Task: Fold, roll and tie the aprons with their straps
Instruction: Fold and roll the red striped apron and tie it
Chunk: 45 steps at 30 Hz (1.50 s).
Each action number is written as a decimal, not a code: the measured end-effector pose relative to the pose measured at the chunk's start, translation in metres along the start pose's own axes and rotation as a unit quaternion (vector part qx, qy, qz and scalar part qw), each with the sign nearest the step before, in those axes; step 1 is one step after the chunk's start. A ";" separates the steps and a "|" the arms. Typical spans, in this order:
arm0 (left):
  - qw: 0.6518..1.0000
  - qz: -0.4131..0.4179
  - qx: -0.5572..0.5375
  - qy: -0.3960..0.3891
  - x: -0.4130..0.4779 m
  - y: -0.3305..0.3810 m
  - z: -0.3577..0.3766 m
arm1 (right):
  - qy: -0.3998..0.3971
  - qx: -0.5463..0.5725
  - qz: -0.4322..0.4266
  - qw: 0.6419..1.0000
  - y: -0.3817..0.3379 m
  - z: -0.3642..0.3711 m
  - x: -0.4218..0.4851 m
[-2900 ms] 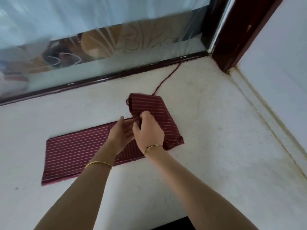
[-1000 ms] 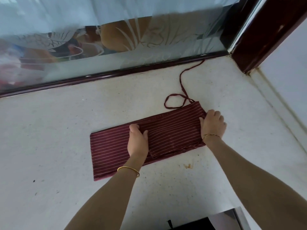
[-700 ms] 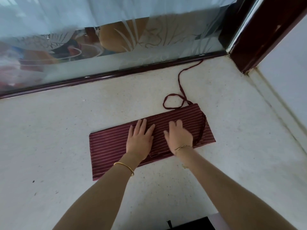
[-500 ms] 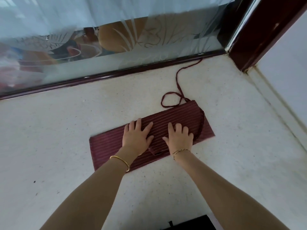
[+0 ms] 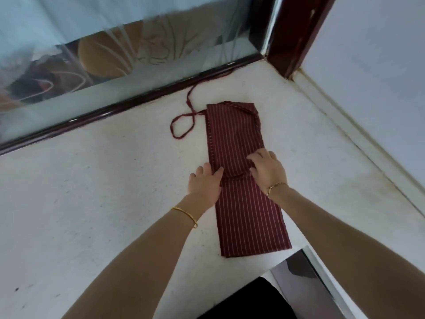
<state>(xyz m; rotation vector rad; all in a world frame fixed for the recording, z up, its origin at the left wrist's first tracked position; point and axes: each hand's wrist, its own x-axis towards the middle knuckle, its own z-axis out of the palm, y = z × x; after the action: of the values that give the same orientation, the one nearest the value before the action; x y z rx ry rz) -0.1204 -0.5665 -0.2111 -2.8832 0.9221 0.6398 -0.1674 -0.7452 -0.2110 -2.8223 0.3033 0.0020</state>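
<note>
Turned about a quarter since half a second ago, the apron point(image 5: 243, 215) no longer lies crosswise. It now runs lengthwise away from the person, its far end toward 12 o'clock and its near end toward 6 o'clock. It is folded into one long, narrow striped strip, flat on the counter point(image 5: 103, 192), just right of the middle of the view. That probably puts a short end within easy reach for rolling.

One strap point(image 5: 184, 120) leaves the far left corner, makes a loose loop at about 10 o'clock from that corner, then trails off toward 12 o'clock and the window frame point(image 5: 128, 104). Left outside the fold like this, it looks free for tying later.

The left hand point(image 5: 203, 185) sits at the strip's 9 o'clock edge. Its fingers are fairly straight on the counter and its thumb rests on the cloth, gripping nothing that shows. The right hand point(image 5: 268, 171) is on the 3 o'clock edge with arched fingers, tips on the cloth. Whether its thumb pinches the seam that crosses between the hands cannot be told. Set at opposite edges, the hands seem to be squaring the strip.

Patterned glass point(image 5: 115, 42) rises behind the frame, and a pale wall point(image 5: 379, 77) closes the counter at 2 o'clock.
</note>
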 end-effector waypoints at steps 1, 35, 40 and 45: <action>0.999 0.015 0.007 0.030 -0.004 0.001 0.002 | 0.019 0.017 -0.003 1.000 0.002 0.003 -0.013; 0.942 0.054 -0.329 -0.031 -0.078 0.044 0.041 | -0.207 0.041 -0.184 0.960 0.067 -0.002 -0.137; 0.943 0.033 -0.332 -0.024 -0.078 0.045 0.043 | -0.148 0.045 -0.226 0.962 0.070 0.002 -0.133; 0.923 0.023 -0.381 -0.058 -0.083 0.043 0.041 | -0.123 0.137 -0.072 0.980 0.065 0.002 -0.124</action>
<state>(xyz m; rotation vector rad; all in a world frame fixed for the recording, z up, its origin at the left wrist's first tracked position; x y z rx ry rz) -0.2214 -0.5497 -0.2114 -3.4028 0.8641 1.4372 -0.3020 -0.7794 -0.2285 -2.5273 0.0369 0.2570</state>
